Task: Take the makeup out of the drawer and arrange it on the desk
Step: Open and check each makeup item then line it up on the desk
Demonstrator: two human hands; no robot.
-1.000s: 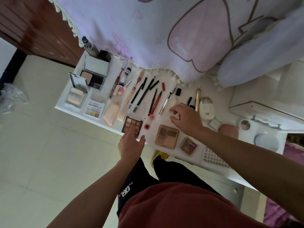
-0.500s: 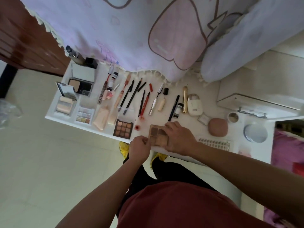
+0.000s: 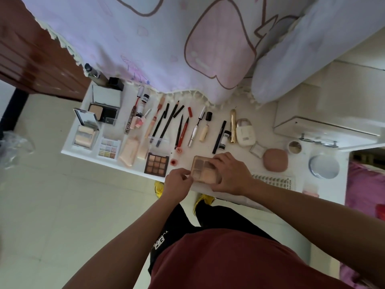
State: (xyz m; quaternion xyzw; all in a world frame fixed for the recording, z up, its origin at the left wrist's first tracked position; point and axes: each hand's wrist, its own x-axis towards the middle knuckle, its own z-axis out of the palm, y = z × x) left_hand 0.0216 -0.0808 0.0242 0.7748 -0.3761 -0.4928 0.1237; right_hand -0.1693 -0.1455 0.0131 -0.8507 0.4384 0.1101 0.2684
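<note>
Head view: beige rectangular multi-pan eyeshadow palette lies flat at the front edge of the white surface, pans up, long axis left-right, slightly skewed. Left hand pinches its left edge, fingers curled. Right hand curls over its right half. 1 s ago the right hand was up by the pencil row and the left by the dark nine-pan palette.

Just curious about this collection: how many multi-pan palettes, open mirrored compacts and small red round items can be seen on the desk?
Multi-pan palettes: 3 (pastel palette, brown palette, pink palette)
Open mirrored compacts: 2 (powder compact, cream compact)
Small red round items: 2 (upper red item, lower red item)
Total: 7
</note>
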